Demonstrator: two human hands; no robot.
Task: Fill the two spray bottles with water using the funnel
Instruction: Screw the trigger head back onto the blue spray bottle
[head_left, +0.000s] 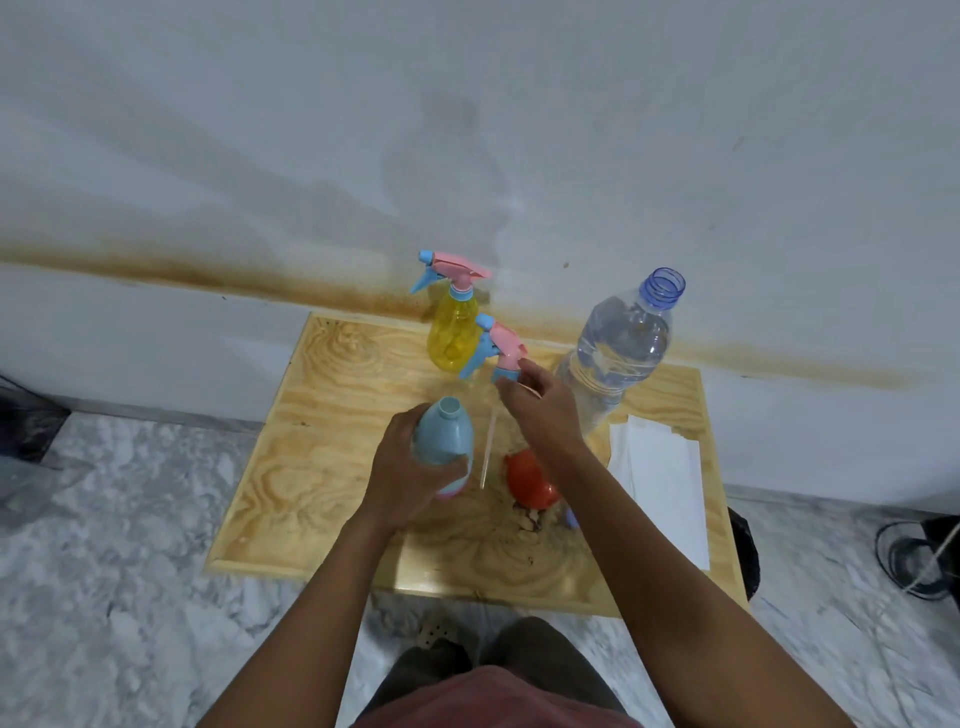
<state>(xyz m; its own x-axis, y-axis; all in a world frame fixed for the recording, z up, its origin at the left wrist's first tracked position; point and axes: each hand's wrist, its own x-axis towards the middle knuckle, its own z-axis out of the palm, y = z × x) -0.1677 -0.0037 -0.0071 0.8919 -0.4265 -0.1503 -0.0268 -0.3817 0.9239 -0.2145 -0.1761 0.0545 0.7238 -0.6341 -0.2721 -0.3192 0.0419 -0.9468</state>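
My left hand (410, 475) grips the body of a blue spray bottle (444, 434) standing on the wooden board (311, 415); its neck is open, with no head on it. My right hand (545, 410) holds the bottle's pink and blue trigger head (498, 348) lifted above and right of the neck, its thin dip tube (488, 449) hanging down. A yellow spray bottle (452, 332) with its trigger head on stands behind. An orange funnel (530, 480) lies on the board under my right forearm. A big clear water bottle (618, 348), uncapped, stands at the right.
White paper sheets (660, 478) lie on the board's right side. A small blue cap (571, 517) rests by the funnel. The board sits low over a marble floor (130, 519), against a stained white wall (467, 130). Black cables (919, 561) lie at far right.
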